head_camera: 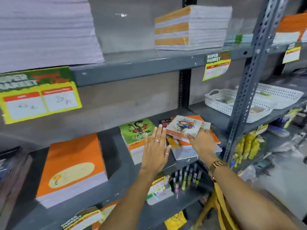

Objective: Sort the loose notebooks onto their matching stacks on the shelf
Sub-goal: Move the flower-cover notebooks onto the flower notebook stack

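Both forearms reach in, and the right hand [201, 141] is clearly nearer: its fingers [191, 136] pinch the flower-cover notebook [183, 126], lifted at a tilt above the messy orange pile [186, 147], long axis running away to the right. Left hand [155, 149] is flat, holding nothing, against the green stack [137, 130] just left; white baskets [221, 103] behind hold small stuff I can't make out.

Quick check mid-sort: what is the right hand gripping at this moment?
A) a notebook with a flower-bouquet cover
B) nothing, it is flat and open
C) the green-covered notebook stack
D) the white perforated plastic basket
A: the right hand pinches the near edge of the flower-bouquet-covered notebook, tilted up above the jumbled pile of orange notebooks, while the left hand is spread open beside the green-covered notebook stack.
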Demonstrator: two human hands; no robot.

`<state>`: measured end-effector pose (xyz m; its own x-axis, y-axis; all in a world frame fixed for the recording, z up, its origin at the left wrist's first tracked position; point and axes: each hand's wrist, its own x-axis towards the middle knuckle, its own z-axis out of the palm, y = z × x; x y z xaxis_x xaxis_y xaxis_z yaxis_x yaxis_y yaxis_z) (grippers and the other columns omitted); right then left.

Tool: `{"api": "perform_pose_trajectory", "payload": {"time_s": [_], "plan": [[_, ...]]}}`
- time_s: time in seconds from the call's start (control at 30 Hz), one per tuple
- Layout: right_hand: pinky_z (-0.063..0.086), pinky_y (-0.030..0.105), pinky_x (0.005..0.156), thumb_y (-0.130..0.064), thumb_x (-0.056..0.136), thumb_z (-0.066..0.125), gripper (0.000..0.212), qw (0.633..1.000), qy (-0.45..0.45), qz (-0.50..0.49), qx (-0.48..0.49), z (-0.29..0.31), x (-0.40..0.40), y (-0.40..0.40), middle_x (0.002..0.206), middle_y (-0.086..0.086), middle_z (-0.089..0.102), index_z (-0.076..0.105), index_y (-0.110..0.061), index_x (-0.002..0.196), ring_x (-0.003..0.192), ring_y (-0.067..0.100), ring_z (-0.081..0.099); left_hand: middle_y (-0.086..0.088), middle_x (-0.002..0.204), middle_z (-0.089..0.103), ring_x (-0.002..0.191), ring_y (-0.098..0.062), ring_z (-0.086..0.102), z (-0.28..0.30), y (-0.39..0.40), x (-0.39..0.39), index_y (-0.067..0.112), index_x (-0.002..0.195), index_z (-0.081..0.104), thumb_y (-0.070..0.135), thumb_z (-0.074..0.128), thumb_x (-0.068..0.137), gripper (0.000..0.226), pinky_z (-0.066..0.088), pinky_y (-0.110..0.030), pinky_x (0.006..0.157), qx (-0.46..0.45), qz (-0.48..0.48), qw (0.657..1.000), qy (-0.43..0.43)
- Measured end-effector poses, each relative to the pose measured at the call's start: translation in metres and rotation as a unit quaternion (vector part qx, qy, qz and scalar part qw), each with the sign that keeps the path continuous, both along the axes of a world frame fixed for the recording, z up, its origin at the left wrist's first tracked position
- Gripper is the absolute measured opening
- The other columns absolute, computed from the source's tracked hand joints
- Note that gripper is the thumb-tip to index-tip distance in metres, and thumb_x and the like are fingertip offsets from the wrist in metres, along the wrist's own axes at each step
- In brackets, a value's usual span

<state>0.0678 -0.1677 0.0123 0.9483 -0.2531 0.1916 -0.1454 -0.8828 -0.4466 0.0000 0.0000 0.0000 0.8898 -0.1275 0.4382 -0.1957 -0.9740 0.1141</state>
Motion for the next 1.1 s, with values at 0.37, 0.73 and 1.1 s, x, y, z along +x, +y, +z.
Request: {"api": "perform_pose_trajectory", "payload": {"time_s": [0.37, 0.73, 1.1], "plan": [[0.046, 0.033, 0.086, -0.058, 0.083, 0.052, 0.066, 0.992, 0.126, -0.015, -0.01, -0.018, 0.067, 0.01, 0.119, 0.02, 0.061, 0.06, 0.0, 0.113, 0.111, 0.033, 0.055, -0.009, 0.16, 0.008, 0.148, -0.02, 0.001, -0.048, -0.036, 0.05, 0.008, 0.149, 0.007, 0.031, 0.022, 0.1, 0.056, -0.004, -0.033, 0.121, 0.036, -0.073, 0.989, 0.126], [0.048, 0.033, 0.092, -0.059, 0.082, 0.055, 0.064, 0.966, 0.257, 0.005, -0.034, -0.009, 0.098, 0.005, 0.121, 0.006, 0.062, 0.054, -0.009, 0.121, 0.113, 0.025, 0.058, -0.01, 0.16, 0.005, 0.148, -0.022, 0.001, -0.083, -0.039, 0.047, 0.008, 0.149, 0.003, 0.044, 0.021, 0.099, 0.064, 0.004, -0.033, 0.121, 0.018, -0.08, 0.97, 0.231], [0.045, 0.031, 0.069, -0.01, 0.09, 0.049, 0.023, 0.961, 0.082, -0.012, 0.263, 0.01, 0.097, 0.007, 0.113, 0.023, 0.064, 0.057, 0.004, 0.107, 0.1, 0.038, 0.061, -0.002, 0.16, -0.007, 0.148, -0.018, -0.006, -0.078, -0.021, 0.029, 0.017, 0.149, -0.007, 0.046, 0.023, 0.098, 0.067, -0.001, -0.038, 0.121, 0.065, -0.11, 0.963, 0.235]]}}
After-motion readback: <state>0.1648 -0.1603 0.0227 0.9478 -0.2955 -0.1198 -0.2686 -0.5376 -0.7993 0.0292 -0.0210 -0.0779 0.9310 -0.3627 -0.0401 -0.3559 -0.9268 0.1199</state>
